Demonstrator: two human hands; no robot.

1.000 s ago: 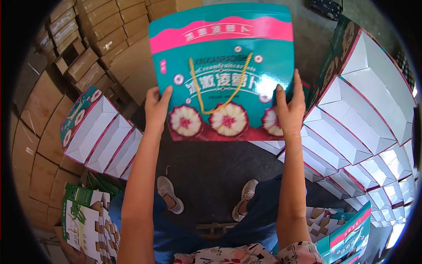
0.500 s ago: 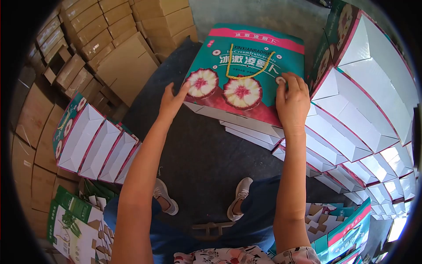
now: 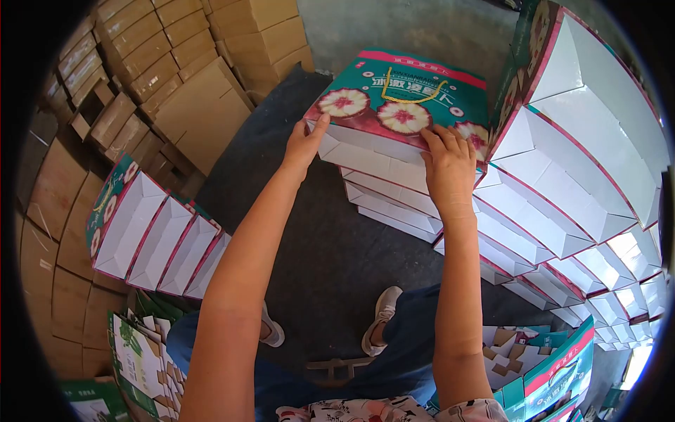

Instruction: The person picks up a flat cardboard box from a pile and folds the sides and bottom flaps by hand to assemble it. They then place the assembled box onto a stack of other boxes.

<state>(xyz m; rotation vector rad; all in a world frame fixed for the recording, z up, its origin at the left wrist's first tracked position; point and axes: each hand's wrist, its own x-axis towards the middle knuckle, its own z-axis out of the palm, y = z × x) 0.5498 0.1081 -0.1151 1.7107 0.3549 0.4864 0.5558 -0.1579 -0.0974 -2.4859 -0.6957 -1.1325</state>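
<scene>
A teal and pink carton gift box (image 3: 415,90) with printed radish slices and a yellow cord handle (image 3: 408,98) lies flat on top of a stack of similar boxes (image 3: 394,200). My left hand (image 3: 306,146) grips its near left corner, thumb against the white side and fingers around the edge. Over its near edge, toward the right, my right hand (image 3: 450,165) is bent, fingertips on the printed face and thumb by the white side. The underside of the box is hidden.
Tall rows of the same boxes (image 3: 562,144) rise on the right, touching this stack. More boxes (image 3: 151,225) stand at left. Brown cartons (image 3: 200,112) are piled behind them. Flattened printed cartons lie beside my legs, left (image 3: 137,359) and right (image 3: 555,373).
The gift box has moved away from me and slightly right, showing more of its white side. My left hand has shifted to its corner, my right hand to its near edge.
</scene>
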